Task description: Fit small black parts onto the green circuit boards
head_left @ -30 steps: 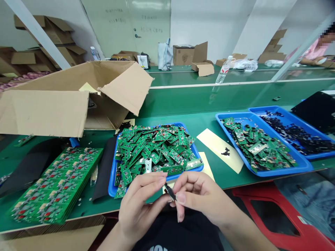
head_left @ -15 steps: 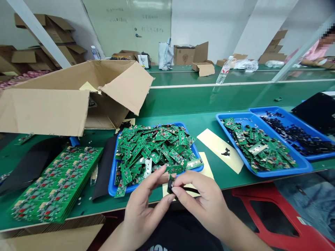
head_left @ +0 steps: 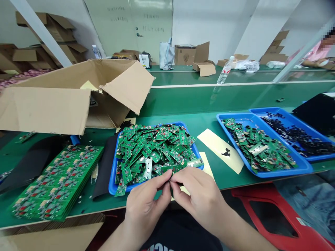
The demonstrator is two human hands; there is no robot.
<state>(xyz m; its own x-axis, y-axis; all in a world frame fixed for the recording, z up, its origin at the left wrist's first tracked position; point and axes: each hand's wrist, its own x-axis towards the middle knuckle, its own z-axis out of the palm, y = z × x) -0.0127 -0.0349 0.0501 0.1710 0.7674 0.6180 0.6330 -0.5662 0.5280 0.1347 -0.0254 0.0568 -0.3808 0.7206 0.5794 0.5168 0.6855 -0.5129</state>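
My left hand (head_left: pixel 146 204) and my right hand (head_left: pixel 200 197) meet fingertip to fingertip just below the front rim of a blue tray (head_left: pixel 112 181). Both pinch one small dark part (head_left: pixel 170 182), almost hidden between the fingers. The tray is heaped with several small green circuit boards (head_left: pixel 154 150). Both hands hover over the bench's front edge, above my lap.
A stack of green board panels (head_left: pixel 56 181) lies at the left, beside black mats (head_left: pixel 104 169). An open cardboard box (head_left: pixel 65 97) stands behind. To the right are yellow paper (head_left: pixel 218 148), a blue tray of boards (head_left: pixel 259 146) and a blue tray of black parts (head_left: pixel 295 130). A red stool (head_left: pixel 274 216) stands below.
Both hands rose toward the tray's front rim and closed together. The small dark part, plainly seen between the fingertips a second ago, is now nearly covered by them.
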